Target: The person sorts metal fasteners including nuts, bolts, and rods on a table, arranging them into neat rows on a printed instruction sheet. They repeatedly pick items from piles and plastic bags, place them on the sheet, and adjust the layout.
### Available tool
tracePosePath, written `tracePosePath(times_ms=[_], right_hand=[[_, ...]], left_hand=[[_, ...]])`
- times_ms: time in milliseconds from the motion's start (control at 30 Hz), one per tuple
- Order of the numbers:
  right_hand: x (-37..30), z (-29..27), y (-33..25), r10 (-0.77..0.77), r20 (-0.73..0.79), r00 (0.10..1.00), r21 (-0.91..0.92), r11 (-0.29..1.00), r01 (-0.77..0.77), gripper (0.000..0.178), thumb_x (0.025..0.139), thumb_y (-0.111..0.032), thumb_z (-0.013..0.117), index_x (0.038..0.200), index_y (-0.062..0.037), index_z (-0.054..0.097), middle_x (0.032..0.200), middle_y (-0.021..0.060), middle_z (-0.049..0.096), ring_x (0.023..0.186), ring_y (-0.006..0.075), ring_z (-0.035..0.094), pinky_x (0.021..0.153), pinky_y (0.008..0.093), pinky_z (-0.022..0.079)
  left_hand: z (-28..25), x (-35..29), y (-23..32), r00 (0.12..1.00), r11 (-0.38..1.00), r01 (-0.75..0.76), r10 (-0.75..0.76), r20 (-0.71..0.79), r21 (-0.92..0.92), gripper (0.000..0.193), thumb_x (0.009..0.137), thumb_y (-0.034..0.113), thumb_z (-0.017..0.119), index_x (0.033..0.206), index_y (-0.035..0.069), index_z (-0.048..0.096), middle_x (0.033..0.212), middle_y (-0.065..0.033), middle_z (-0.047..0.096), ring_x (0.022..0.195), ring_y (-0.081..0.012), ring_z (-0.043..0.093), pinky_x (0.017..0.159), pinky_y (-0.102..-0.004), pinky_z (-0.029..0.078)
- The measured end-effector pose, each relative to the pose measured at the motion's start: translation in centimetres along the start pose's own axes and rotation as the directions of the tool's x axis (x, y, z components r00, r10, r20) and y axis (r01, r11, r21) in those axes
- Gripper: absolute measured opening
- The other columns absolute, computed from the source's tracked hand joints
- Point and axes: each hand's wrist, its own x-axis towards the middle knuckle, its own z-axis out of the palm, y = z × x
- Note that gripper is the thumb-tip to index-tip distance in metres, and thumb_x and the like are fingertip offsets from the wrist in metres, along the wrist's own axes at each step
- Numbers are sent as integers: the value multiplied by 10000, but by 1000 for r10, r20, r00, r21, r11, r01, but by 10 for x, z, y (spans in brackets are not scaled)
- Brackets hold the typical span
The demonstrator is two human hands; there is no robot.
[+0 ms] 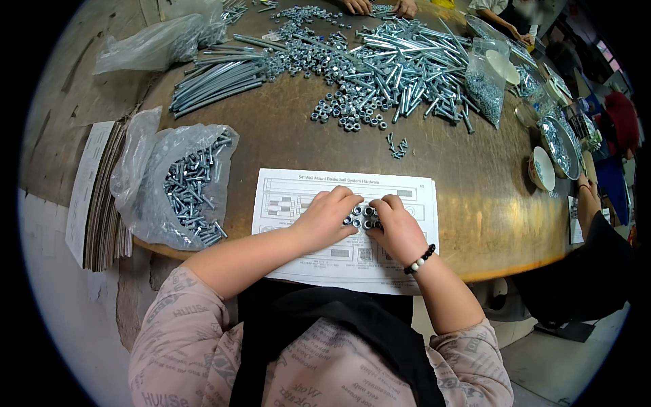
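A small cluster of metal hex nuts sits in rows on a printed paper sheet with diagrams. My left hand borders the cluster on its left, fingers bent and fingertips against the nuts. From the right, my right hand closes in the same way, thumb and fingers around that side of the cluster. The nuts are squeezed between both hands, and the fingertips hide some of them. A beaded bracelet circles my right wrist.
Beyond the sheet spread loose nuts, bolts and long rods. A plastic bag of bolts lies at left beside stacked cardboard. Bowls line the right. Other people's hands work at the far edge and right.
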Motion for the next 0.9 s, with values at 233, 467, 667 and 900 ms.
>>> tracePosePath(times_ms=[233,467,667,900], right_hand=[[8,1,5,12,87,996,-22,1000,-10,366,672,-91,697,996,-44,532,1004,153,511,832,333,575,702,380,496],[28,-27,19,83,74,994,63,994,-87,373,708,-115,682,1057,-77,554,1031,132,532,872,311,572,741,371,479],[101,-20,53,57,-89,994,-76,995,-64,268,754,-151,642,1013,-103,592,969,127,556,875,310,567,746,390,471],[169,14,48,101,-127,987,-141,983,-119,249,724,-164,680,957,-101,614,978,127,562,910,314,566,765,404,470]], left_hand=[[-3,5,0,991,999,12,-17,132,39,410,677,170,704,1049,70,564,998,-101,521,962,-276,504,860,-386,386],[-26,21,-21,999,999,42,-42,5,17,471,675,212,719,1086,52,554,975,-120,515,831,-250,541,755,-344,445],[-50,75,-102,943,952,237,-177,-283,193,401,731,128,633,1115,59,541,1030,-121,519,867,-265,557,785,-352,451],[-51,99,-130,966,922,170,-87,-243,349,320,733,118,647,1050,158,622,997,-64,558,980,-256,519,844,-373,410]])
